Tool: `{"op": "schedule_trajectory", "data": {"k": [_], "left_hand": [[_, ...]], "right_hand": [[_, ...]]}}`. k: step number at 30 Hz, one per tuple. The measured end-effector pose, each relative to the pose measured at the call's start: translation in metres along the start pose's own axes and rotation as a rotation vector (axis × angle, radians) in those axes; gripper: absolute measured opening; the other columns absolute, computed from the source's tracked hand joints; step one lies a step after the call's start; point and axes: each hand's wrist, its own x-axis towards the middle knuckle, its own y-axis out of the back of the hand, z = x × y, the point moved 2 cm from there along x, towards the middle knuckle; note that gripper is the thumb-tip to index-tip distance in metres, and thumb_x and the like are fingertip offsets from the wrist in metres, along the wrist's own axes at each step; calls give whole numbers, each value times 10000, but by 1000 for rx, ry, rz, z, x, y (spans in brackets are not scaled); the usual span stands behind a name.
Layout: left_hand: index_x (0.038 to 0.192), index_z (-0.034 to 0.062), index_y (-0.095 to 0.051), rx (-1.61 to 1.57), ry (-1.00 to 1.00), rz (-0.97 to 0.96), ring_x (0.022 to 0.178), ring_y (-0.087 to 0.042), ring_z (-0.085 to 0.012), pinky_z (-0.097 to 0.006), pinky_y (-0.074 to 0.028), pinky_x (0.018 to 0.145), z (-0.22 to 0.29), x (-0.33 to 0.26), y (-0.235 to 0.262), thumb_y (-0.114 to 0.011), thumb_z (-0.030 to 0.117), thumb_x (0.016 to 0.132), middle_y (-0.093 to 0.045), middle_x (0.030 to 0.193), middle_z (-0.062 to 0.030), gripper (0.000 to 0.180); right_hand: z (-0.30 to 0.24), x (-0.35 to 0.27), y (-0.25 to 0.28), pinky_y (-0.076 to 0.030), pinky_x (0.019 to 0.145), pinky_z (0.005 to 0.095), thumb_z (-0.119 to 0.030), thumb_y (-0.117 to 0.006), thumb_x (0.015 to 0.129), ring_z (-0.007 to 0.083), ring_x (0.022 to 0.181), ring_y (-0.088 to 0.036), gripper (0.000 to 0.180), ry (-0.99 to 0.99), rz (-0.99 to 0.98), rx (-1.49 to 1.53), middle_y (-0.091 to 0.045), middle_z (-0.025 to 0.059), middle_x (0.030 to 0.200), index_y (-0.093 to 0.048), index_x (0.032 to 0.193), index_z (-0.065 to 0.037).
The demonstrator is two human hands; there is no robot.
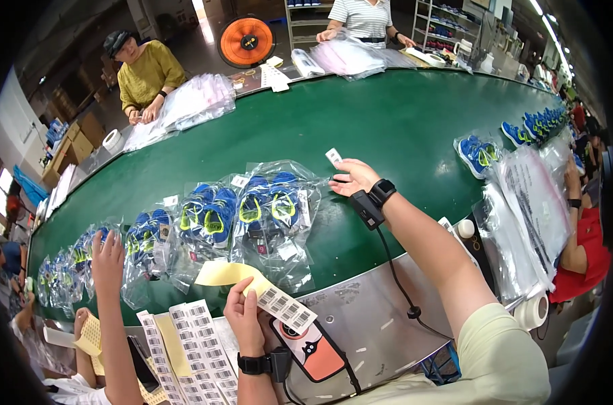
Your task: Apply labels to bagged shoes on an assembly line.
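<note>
Far left, a co-worker's arm [108,270] stretches over the row of bagged blue shoes [84,256] lined up on the green conveyor belt [387,121]. Just right of that arm, sheets of barcode labels [198,344] lie flat on the grey bench [374,317] edge.

Now the left hand [242,317]: its grip is closed, thumb and fingers pinching a strip of barcode stickers [283,307], with the yellow backing paper [225,273] curling up and away to the left. A black watch sits on that wrist, and a phone in an orange case [313,351] lies just beside it on the bench.

Above the strip, on the belt, sits a clear plastic bag holding a pair of blue and yellow shoes [272,202], close beside a second such bag [208,212] on its left.

On to the right hand [353,179]: it reaches out over the belt, fingers touching the bag's upper right corner, and the fingertips hold a small white sticker [333,156] raised just above that corner. A black scanner is strapped at the wrist, its cable trailing back toward the body.

Further right, more bagged blue shoes [478,154] and a stack of empty clear bags [532,202].
</note>
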Motion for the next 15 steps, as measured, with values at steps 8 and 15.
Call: {"op": "schedule_trajectory", "data": {"k": [8,15], "left_hand": [[1184,-5,-568,-12,5,38,748,-573,-64,-206,-482,683,6,2,-1,-545,58,925,-598,835,-18,268],[1179,4,-575,-19,31,17,774,-568,-49,-190,-457,684,3,-1,-1,-587,70,921,-630,873,-25,267]], "right_hand": [[18,-17,-52,-511,450,317,-39,-678,800,176,524,-599,868,282,-32,-417,-628,108,761,-177,1497,-167],[47,20,-115,-513,642,268,46,-559,808,222,792,-642,716,582,-72,-707,-680,144,925,-326,1458,-146]]}}
